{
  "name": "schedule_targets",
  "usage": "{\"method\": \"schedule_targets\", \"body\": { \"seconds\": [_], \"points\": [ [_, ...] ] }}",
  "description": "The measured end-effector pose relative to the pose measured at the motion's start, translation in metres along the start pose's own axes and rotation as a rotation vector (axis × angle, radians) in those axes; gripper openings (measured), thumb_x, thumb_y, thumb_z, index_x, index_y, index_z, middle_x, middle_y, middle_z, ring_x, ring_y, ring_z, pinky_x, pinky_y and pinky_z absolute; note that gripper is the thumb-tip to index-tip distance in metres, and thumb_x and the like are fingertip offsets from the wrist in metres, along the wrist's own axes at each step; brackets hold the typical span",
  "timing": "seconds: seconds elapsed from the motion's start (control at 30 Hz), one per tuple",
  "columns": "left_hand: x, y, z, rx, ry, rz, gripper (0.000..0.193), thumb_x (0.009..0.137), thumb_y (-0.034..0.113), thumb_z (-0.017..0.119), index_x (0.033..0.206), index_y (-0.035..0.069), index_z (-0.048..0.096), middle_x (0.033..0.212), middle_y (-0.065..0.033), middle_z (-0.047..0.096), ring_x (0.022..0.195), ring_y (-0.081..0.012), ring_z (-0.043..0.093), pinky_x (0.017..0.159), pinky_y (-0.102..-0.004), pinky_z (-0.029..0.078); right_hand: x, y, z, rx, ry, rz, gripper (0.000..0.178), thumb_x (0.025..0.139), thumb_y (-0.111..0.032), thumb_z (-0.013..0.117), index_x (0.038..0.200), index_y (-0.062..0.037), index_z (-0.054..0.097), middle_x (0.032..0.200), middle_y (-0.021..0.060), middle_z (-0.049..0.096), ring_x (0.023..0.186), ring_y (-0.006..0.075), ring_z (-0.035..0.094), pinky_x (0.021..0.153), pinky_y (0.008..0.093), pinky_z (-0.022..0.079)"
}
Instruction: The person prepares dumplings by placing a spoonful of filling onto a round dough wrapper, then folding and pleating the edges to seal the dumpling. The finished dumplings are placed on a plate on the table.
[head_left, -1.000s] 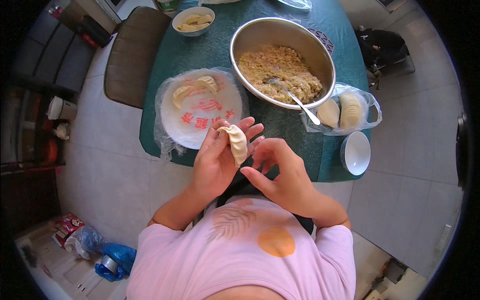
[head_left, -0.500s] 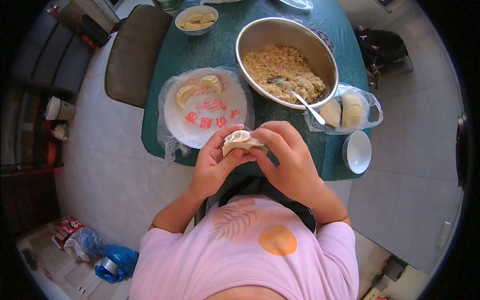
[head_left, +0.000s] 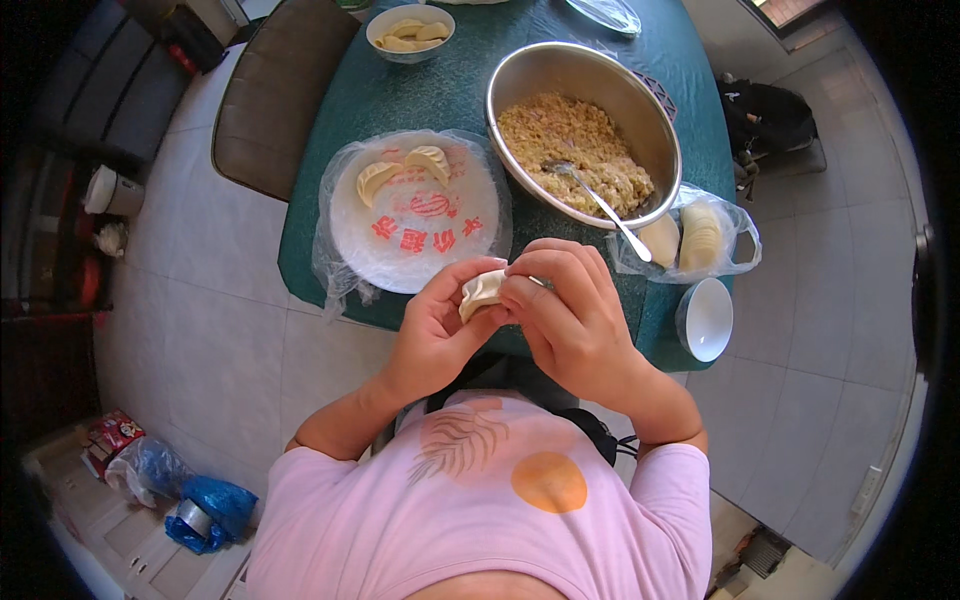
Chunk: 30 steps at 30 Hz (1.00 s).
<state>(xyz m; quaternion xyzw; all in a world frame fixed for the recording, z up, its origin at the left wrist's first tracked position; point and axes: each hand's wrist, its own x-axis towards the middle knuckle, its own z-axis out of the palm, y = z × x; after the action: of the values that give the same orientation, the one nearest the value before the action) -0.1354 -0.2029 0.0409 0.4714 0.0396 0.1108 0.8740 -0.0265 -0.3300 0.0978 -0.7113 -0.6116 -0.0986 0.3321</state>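
Between my two hands, just past the table's near edge, is a pleated dumpling (head_left: 481,294). My left hand (head_left: 437,320) is closed round its left end, thumb in front and fingers behind. The thumb and fingers of my right hand (head_left: 563,302) pinch its right end and cover much of it. Beyond my left hand stands a plate (head_left: 370,238) wrapped in clear plastic with red print; two finished dumplings (head_left: 402,172) lie at its far side. A large steel bowl (head_left: 660,150) of minced filling (head_left: 575,150) holds a metal spoon (head_left: 606,210) leaning on its rim.
Round dough wrappers (head_left: 700,238) lie stacked in a plastic bag right of the steel bowl. An upright white bowl (head_left: 705,320) stands at the right table edge. A bowl of dumplings (head_left: 411,36) sits at the far left. A brown chair (head_left: 280,90) adjoins the green-covered table (head_left: 300,250).
My right hand's fingers have closed further over the dumpling's right end, hiding more of its pleats. The view has shifted slightly; the things on the table stay in place.
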Motion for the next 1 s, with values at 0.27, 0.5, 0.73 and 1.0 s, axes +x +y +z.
{"method": "schedule_targets", "body": {
  "seconds": [0.27,0.5,0.73,1.0],
  "points": [
    [0.000,0.001,0.000,-0.024,0.033,-0.012,0.036,0.090,-0.001,0.057,0.124,-0.002,0.046,0.115,-0.0096,0.056,0.104,-0.0142,0.058,0.087,-0.0277,0.052,0.006,0.001,-0.006,0.062,-0.064,0.012,0.035,0.068,-0.006,0.069,0.101,-0.0066,0.057,0.101,0.0104,0.054,0.095,0.0289,0.055,0.077,0.0383,0.043],
    [0.001,-0.002,-0.003,-0.207,0.026,-0.024,0.036,0.088,-0.001,0.059,0.121,-0.001,0.046,0.118,-0.0111,0.056,0.106,-0.0180,0.058,0.089,-0.0318,0.052,0.006,-0.006,-0.014,0.183,-0.026,0.168,0.031,0.071,-0.005,0.069,0.101,-0.0081,0.060,0.101,0.0096,0.054,0.093,0.0290,0.055,0.078,0.0377,0.042],
    [0.000,-0.003,-0.004,-0.213,0.002,0.012,0.035,0.086,-0.003,0.061,0.118,0.000,0.047,0.119,-0.0121,0.056,0.104,-0.0189,0.059,0.088,-0.0340,0.054,0.008,-0.001,-0.015,0.072,-0.075,0.023,0.031,0.071,-0.004,0.070,0.100,-0.0074,0.060,0.102,0.0093,0.054,0.091,0.0277,0.055,0.077,0.0374,0.043],
    [0.000,-0.004,-0.004,-0.325,-0.034,0.055,0.034,0.086,-0.004,0.060,0.116,0.005,0.047,0.122,-0.0175,0.054,0.101,-0.0230,0.061,0.085,-0.0333,0.055,0.011,-0.008,-0.028,0.104,-0.049,0.081,0.032,0.069,-0.005,0.070,0.100,-0.0061,0.060,0.102,0.0091,0.054,0.092,0.0275,0.056,0.076,0.0371,0.043]
  ]
}}
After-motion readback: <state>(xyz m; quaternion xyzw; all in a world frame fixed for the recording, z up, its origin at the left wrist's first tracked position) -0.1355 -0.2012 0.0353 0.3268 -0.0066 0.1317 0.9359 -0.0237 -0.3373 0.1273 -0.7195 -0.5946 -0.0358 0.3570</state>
